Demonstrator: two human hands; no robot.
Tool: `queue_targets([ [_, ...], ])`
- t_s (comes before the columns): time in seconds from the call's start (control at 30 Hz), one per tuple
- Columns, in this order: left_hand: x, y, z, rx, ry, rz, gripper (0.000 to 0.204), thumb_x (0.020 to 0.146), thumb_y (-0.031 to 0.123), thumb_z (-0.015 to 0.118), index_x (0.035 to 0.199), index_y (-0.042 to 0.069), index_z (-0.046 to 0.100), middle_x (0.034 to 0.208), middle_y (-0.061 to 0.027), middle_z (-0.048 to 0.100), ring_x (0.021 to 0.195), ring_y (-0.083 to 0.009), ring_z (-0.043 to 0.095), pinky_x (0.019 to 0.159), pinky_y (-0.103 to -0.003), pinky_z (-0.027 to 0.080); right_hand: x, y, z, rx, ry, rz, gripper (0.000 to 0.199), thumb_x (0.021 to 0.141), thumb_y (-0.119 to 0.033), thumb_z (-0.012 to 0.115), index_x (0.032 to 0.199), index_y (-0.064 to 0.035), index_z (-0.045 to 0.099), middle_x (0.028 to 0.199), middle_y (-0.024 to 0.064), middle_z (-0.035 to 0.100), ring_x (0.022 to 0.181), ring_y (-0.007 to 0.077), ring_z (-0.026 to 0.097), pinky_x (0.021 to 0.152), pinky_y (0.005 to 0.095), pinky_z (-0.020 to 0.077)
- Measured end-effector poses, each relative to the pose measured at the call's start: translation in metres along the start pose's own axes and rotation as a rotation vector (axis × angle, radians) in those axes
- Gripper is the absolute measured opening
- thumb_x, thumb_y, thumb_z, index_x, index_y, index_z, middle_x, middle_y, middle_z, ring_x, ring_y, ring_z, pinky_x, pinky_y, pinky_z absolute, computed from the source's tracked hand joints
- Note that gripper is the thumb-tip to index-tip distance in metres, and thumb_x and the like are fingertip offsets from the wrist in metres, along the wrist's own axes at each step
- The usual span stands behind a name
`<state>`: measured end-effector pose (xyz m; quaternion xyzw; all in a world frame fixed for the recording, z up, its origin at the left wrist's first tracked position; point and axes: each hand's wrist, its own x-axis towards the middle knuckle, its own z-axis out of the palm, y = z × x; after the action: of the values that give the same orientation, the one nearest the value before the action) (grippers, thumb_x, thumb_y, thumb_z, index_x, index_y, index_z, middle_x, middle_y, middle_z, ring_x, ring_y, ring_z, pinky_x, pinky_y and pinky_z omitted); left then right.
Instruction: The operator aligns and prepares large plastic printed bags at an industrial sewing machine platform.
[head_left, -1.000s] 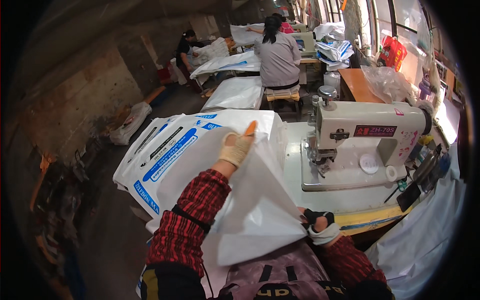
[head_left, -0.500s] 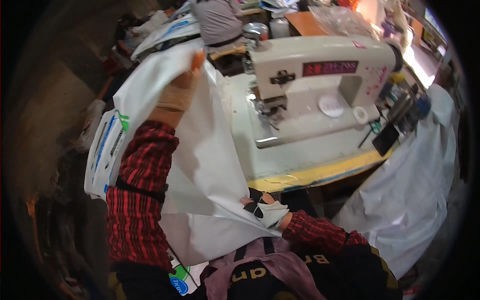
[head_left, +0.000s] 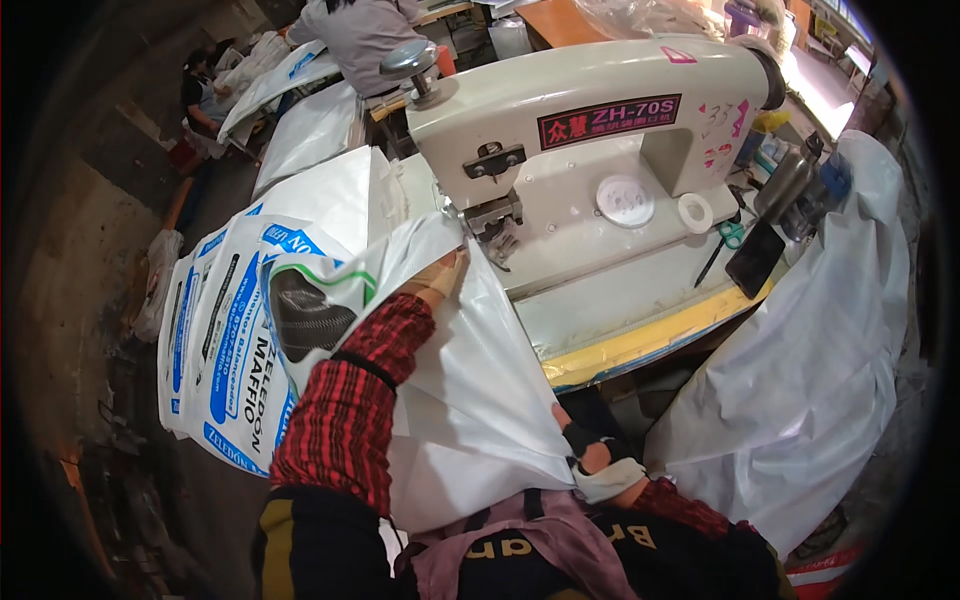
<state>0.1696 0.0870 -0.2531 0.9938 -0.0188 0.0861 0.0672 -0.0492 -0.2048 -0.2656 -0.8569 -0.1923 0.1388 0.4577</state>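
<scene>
A large white sack (head_left: 470, 370), printed in blue, green and black on its left part, stretches from my lap to the sewing machine (head_left: 590, 130). My left hand (head_left: 440, 276), in a red-and-black sleeve, is closed at the sack's upper edge, just below the machine's needle area. A fold of sack covers part of its fingers. Close to my lap, my right hand (head_left: 597, 462), wrapped in black and white cloth, grips the sack's right edge. Its fingertips are partly hidden.
More printed sacks (head_left: 225, 330) lie left of the machine. A phone (head_left: 755, 260), green-handled scissors (head_left: 732, 235) and a dark bottle (head_left: 790, 180) stand or lie at the table's right. White sheeting (head_left: 790, 380) hangs beside me. Two people (head_left: 355, 40) sit farther back.
My left hand has moved from lying outstretched on the sack to its edge by the machine, turning a fold over. More of the print shows. My right hand stays at the near edge.
</scene>
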Motion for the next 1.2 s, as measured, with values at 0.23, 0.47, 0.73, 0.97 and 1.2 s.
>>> queue_targets([
  [0.23, 0.052, -0.060, -0.035, 0.467, -0.471, 0.101, 0.037, 0.090, 0.025, 0.038, 0.118, 0.006, 0.052, 0.113, -0.0175, 0.057, 0.106, -0.0300, 0.054, 0.091, -0.040, 0.042, 0.082, 0.009, 0.041, -0.432, -0.447, 0.149, 0.045, 0.080, -0.045, 0.044, 0.108, -0.0094, 0.050, 0.081, 0.0246, 0.062, 0.074, 0.0383, 0.062, 0.063, 0.0463, 0.0475],
  [0.47, -0.060, 0.015, -0.165, 0.063, -1.319, 0.487, 0.044, 0.088, 0.029, 0.049, 0.126, 0.008, 0.048, 0.096, -0.0101, 0.062, 0.085, -0.0212, 0.062, 0.076, -0.031, 0.048, 0.180, -0.040, 0.012, -0.393, -0.373, 0.099, 0.085, 0.078, -0.029, 0.051, 0.142, -0.0112, -0.002, 0.083, 0.0259, 0.060, 0.073, 0.0406, 0.060, 0.062, 0.0473, 0.0467],
  [0.73, -0.202, 0.141, -0.153, -0.082, -1.286, 0.685, 0.022, 0.068, 0.024, 0.059, 0.080, 0.007, 0.066, 0.079, -0.0153, 0.063, 0.076, -0.0312, 0.062, 0.067, -0.040, 0.049, 0.127, -0.025, 0.024, -0.503, -0.455, -0.109, 0.084, 0.080, -0.022, 0.050, 0.142, -0.0177, -0.007, 0.091, 0.0268, 0.059, 0.076, 0.0428, 0.059, 0.063, 0.0475, 0.0460],
  [0.97, -0.159, 0.080, -0.253, 0.584, -0.932, 0.470, 0.017, 0.064, 0.029, 0.066, 0.066, 0.013, 0.066, 0.062, -0.0086, 0.062, 0.060, -0.0277, 0.061, 0.055, -0.042, 0.044, 0.120, -0.030, 0.020, -0.425, -0.380, 0.013, 0.082, 0.081, -0.023, 0.049, 0.142, -0.0163, -0.005, 0.095, 0.0290, 0.057, 0.081, 0.0425, 0.058, 0.068, 0.0466, 0.0456],
  [1.2, -0.219, 0.125, -0.167, -0.439, -0.834, 0.684, 0.021, 0.068, 0.026, 0.066, 0.076, 0.007, 0.062, 0.072, -0.0165, 0.059, 0.068, -0.0354, 0.058, 0.063, -0.041, 0.048, 0.176, -0.034, 0.020, -0.346, -0.257, 0.138, 0.080, 0.082, -0.023, 0.049, 0.142, -0.0150, -0.003, 0.098, 0.0313, 0.056, 0.086, 0.0423, 0.057, 0.073, 0.0457, 0.0452],
])
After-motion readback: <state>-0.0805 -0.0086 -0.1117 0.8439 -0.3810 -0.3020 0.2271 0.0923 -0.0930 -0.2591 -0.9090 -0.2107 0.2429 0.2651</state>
